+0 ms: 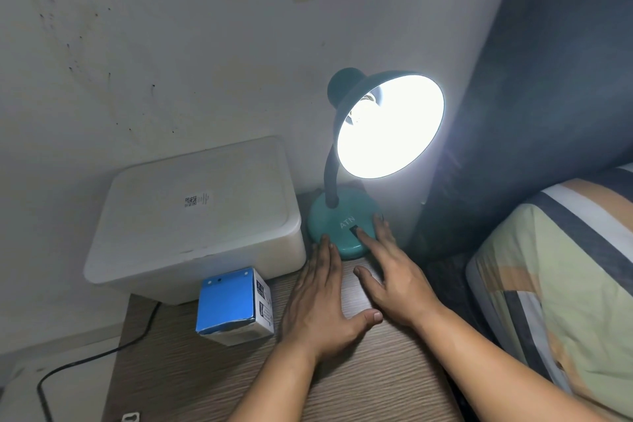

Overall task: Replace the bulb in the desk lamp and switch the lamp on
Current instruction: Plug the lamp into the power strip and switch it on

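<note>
The teal desk lamp (342,229) stands lit on the tabletop (359,370); glare swallows most of its bulb (363,110). On its base, the right hand (394,274) presses the switch (354,230) with straight fingers; the left hand (322,298) lies flat against its front edge. A blue box (229,305) sits just left.

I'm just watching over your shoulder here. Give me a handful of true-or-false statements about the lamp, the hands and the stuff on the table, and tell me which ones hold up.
1. The desk lamp is lit. True.
2. The right hand grips the lamp's neck. False: its straight fingers rest on the lamp's base, one fingertip at the black switch.
3. The left hand lies flat on the table, fingertips touching the base. True.
4. The blue box stands on top of the white lidded bin. False: it stands on the table in front of the bin.
5. The lamp's shade is red. False: it is teal.
</note>
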Tool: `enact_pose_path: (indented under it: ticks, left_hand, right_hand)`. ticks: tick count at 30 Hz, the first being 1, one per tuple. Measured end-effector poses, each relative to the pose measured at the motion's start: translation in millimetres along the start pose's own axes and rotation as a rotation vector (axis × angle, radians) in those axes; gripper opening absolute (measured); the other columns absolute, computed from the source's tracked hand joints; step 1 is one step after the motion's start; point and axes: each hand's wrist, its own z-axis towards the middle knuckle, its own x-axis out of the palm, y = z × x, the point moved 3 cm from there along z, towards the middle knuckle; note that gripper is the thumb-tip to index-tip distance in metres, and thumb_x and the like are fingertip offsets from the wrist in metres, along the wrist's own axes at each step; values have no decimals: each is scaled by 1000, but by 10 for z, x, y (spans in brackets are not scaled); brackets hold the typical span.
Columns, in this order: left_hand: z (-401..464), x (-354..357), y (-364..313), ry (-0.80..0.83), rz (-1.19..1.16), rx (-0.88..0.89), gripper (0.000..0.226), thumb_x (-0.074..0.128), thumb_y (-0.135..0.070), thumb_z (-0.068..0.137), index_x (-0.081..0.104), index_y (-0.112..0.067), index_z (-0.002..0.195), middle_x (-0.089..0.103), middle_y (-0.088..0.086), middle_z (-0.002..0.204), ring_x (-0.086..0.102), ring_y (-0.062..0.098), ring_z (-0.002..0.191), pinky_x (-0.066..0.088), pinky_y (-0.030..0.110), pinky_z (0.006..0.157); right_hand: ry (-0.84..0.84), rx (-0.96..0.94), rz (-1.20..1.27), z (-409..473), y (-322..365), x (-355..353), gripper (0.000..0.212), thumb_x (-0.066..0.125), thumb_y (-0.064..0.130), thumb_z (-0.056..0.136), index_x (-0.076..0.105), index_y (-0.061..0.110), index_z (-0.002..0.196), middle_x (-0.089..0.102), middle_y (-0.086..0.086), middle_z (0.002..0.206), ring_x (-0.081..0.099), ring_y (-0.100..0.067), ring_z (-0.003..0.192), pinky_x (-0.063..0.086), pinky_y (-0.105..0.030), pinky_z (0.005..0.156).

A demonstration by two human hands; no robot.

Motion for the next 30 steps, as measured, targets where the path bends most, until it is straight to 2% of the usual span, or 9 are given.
enact_pose_path:
  ticks: [16,22,27,30]
  left_hand:
    - [-8,-13,4,-13,-4,-2,125,38,-93,69,-8,-20,159,-26,-4,159,-52,-10,125,-33,9,100]
    - [-14,-14,7,-14,-8,-11,125,39,-92,69,-10,-21,159,-27,-4,161,-51,-8,126,-27,14,104]
    - [-15,-28,-8,-8,-16,2,124,40,-91,70,-9,-20,160,-28,-4,160,-52,-9,125,-31,10,100]
    - [-17,-36,-11,-9,-26,7,124,41,-91,71,-10,-20,160,-27,-3,162,-52,-7,126,-28,12,103]
  right_hand:
    - [-4,-7,6,-4,32,-14,64,56,38,93,30,37,151,21,1,163,16,-15,150,25,-34,119]
    - [0,-6,4,-1,33,-11,63,56,39,93,31,36,151,20,2,163,14,-13,150,25,-36,119]
    - [-17,-18,-6,-17,60,-30,61,58,35,93,35,33,150,29,-1,160,22,-17,147,27,-32,117]
    - [-20,-20,-7,-15,75,-43,60,59,34,93,37,31,149,30,-1,159,23,-17,147,26,-30,115]
